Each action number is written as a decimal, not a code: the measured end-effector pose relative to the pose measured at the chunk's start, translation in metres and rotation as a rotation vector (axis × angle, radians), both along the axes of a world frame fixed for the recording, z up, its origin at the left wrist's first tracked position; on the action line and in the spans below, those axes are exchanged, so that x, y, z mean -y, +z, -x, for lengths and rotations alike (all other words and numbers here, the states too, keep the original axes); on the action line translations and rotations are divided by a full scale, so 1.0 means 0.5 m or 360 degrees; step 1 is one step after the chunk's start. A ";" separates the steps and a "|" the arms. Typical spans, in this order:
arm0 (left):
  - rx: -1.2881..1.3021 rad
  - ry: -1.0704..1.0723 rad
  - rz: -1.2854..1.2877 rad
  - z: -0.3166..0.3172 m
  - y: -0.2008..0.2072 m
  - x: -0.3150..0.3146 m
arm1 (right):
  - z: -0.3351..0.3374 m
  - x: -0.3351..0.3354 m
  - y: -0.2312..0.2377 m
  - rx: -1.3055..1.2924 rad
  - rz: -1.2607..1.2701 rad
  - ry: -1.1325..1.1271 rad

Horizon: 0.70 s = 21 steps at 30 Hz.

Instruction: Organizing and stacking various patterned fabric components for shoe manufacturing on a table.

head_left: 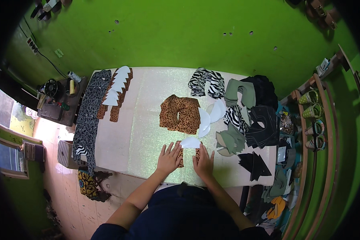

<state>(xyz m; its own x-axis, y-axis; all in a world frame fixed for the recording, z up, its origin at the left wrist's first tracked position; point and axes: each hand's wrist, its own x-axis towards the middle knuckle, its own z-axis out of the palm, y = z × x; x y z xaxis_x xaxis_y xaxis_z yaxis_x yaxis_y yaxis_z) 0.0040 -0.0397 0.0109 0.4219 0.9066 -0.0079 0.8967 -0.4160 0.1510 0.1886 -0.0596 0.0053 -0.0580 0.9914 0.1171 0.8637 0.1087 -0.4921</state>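
My left hand (170, 158) lies flat with its fingers stretched out on the left side of a U-shaped leopard-print piece (181, 161). On the right side of that piece rests my right hand (204, 161), its fingers also extended. Between my hands, a white half-moon piece (191, 143) covers the curved top of the print. Just beyond it sits a pile of leopard-print pieces (176, 114), with several loose white half-moon pieces (204, 120) fanned beside it. My palms and fingers hide parts of the leopard-print piece.
At the table's left are a row of leopard-print pieces with white half-moons (118, 86) and grey patterned pieces (90, 108). Zebra-print (207, 83), green (240, 92) and black pieces (262, 128) crowd the right. A sewing machine (52, 90) stands left; a shoe rack (328, 160) stands right.
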 end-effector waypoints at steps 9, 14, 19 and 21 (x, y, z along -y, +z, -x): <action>-0.0021 0.0007 0.0066 -0.005 -0.002 0.001 | -0.008 -0.024 0.001 -0.0274 -0.0051 -0.0271; -0.0013 0.0021 0.0052 -0.007 -0.009 0.003 | 0.021 -0.047 0.014 -0.0014 0.0044 -0.0588; 0.0047 0.0037 0.0089 -0.007 -0.008 0.004 | 0.036 -0.063 0.011 0.0003 0.0147 -0.0703; 0.0078 0.0027 0.0093 -0.006 -0.008 0.003 | 0.030 -0.069 0.015 -0.0019 0.0193 -0.0682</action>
